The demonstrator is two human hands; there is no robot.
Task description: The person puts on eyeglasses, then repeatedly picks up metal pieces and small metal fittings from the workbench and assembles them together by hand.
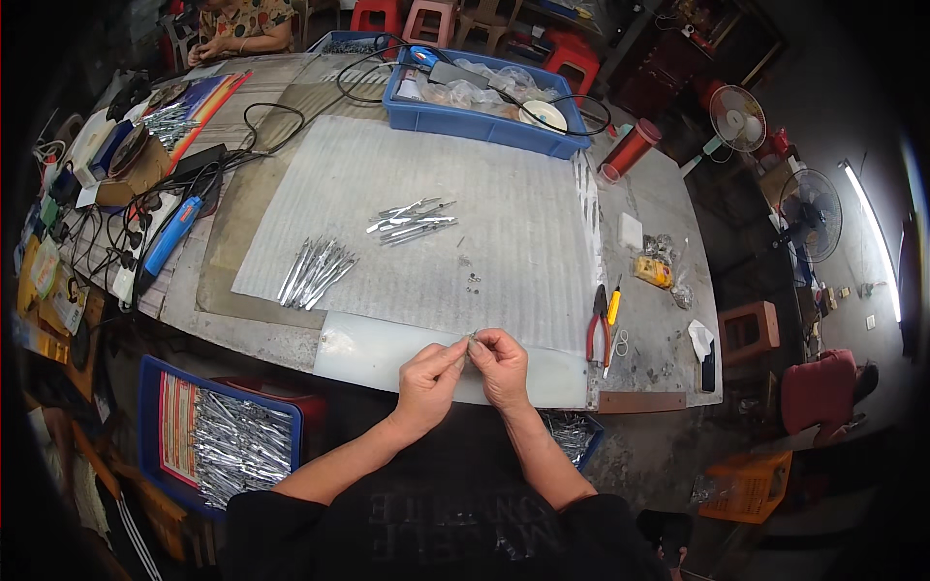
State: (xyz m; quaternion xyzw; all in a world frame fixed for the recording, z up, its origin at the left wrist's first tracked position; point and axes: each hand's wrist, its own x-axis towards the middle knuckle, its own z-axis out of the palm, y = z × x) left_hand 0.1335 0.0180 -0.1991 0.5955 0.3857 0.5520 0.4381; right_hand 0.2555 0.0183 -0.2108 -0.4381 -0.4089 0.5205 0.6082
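Note:
My left hand [429, 385] and my right hand [500, 368] meet fingertip to fingertip above the near edge of a white plastic sheet [363, 351]. Both are closed in a pinch around something tiny that the fingers mostly cover. Beyond them on a pale foam mat [387, 160] lie a few small round metal parts [473, 282] and some thin pin-like bits [464, 259]. Two piles of slim silvery metal pieces rest on the mat: one pile [317, 274] to the left, another pile [415, 222] nearer the middle.
Right of the mat lie red-handled pliers [598, 324], a yellow-handled screwdriver [614, 302] and small scissors [621, 343]. A blue tub [484, 129] stands at the back. A blue bin [150, 416] of metal pieces sits low at left. Cables and a blue-handled tool [172, 235] clutter the left side. Another person [247, 29] sits far left.

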